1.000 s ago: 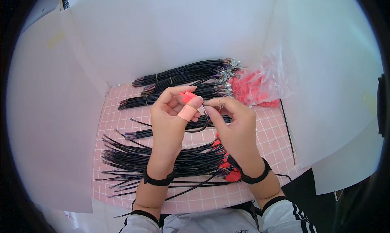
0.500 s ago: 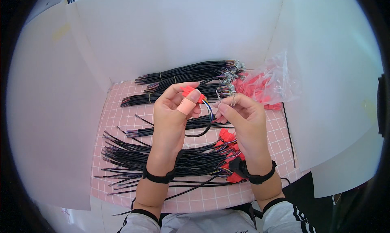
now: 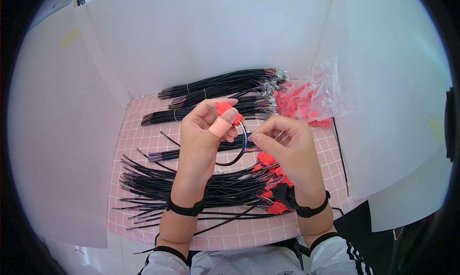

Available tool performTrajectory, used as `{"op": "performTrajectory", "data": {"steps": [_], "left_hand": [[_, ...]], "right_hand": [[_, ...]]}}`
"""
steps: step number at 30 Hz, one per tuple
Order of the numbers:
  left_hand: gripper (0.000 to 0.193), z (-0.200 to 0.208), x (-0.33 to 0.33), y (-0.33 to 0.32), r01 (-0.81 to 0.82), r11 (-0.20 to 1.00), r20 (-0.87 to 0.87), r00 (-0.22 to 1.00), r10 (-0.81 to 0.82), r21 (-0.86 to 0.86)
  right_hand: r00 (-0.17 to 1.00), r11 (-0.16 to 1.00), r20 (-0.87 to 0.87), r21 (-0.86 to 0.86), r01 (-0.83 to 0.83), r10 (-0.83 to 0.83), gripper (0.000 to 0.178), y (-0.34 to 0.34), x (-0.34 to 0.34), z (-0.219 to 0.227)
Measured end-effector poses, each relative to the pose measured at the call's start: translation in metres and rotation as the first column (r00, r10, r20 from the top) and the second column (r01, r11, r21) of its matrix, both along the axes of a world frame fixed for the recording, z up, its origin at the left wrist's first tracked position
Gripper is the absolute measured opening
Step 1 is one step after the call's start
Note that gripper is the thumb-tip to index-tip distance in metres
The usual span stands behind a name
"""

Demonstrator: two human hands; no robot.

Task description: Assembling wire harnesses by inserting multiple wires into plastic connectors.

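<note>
My left hand [image 3: 203,126], an orange-pink band round its thumb, pinches a red plastic connector [image 3: 223,108]. Thin white, yellow and blue wires [image 3: 245,131] run out of the connector into a black cable [image 3: 231,163], which curves back below the hand. My right hand [image 3: 285,143] is closed, thumb and forefinger tips pressed together right beside those wires; what lies between the tips is too small to make out. Beneath my wrists lies a spread pile of black cables [image 3: 230,188], with red connectors [image 3: 277,208] on their right ends.
At the back lie bundled black cables [image 3: 220,84] with bare metal-tipped ends. A clear plastic bag [image 3: 330,90] of red connectors stands at the back right. Another cable bundle [image 3: 165,156] lies mid-table on the pink checked cloth [image 3: 136,145]. White panels [image 3: 206,30] enclose the table's back and sides.
My right fingertips have come down and slightly left, close against the wires below the connector. The thin metal-tipped piece seen at them earlier no longer shows. My left hand still holds the connector.
</note>
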State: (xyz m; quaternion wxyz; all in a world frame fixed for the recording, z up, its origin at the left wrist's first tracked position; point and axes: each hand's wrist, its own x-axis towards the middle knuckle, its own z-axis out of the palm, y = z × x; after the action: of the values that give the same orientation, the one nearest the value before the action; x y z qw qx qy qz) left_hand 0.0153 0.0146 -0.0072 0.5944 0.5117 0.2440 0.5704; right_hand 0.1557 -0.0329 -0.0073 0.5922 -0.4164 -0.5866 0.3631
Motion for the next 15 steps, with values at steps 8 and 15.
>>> {"op": "performTrajectory", "data": {"steps": [8,15], "left_hand": [[0.022,0.0011,0.0043,-0.0048,-0.075,0.996,-0.059,0.995,0.079,0.055],[0.023,0.0004,0.0056,-0.0066,-0.106,0.99,-0.084,0.99,0.115,0.097]], "right_hand": [[0.999,0.999,0.008,0.003,-0.039,0.039,0.01,0.0005,0.0043,-0.0025],[1.0,1.0,0.021,-0.002,-0.022,0.022,0.01,0.0005,0.0048,-0.0027]]}}
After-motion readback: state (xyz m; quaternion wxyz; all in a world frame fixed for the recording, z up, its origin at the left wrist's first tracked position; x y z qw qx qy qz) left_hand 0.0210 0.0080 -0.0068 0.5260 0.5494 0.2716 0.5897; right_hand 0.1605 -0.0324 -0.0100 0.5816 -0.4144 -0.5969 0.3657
